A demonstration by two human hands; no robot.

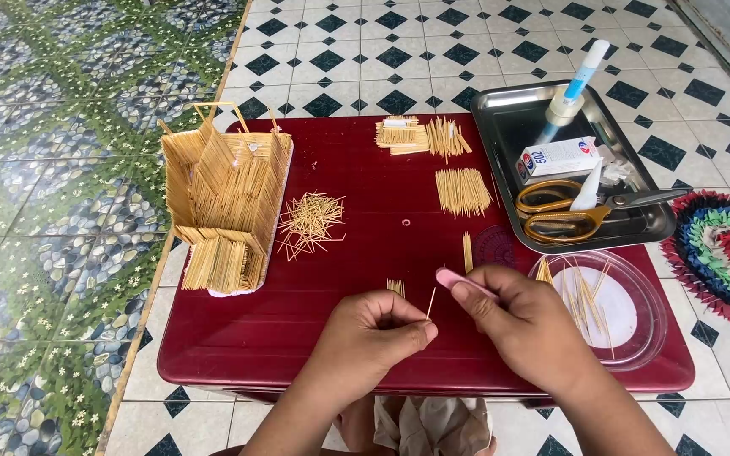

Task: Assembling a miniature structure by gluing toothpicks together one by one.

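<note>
My left hand point(378, 329) pinches a single thin toothpick point(431, 302) upright over the front of the dark red table point(238, 329). Just to its right, my right hand point(524, 317) grips a small pink tool point(458, 281) whose tip points at the toothpick. A short row of joined toothpicks point(395, 286) lies just behind my left hand, and a narrow strip of sticks point(467, 252) lies behind the pink tool.
A toothpick-built model point(226, 196) stands at the table's left, a loose toothpick pile point(310, 221) beside it. Flat toothpick panels point(463, 191) lie further back. A metal tray point(509, 114) holds scissors point(580, 209), a glue box point(558, 159) and tubes. A clear lid point(648, 317) holds sticks.
</note>
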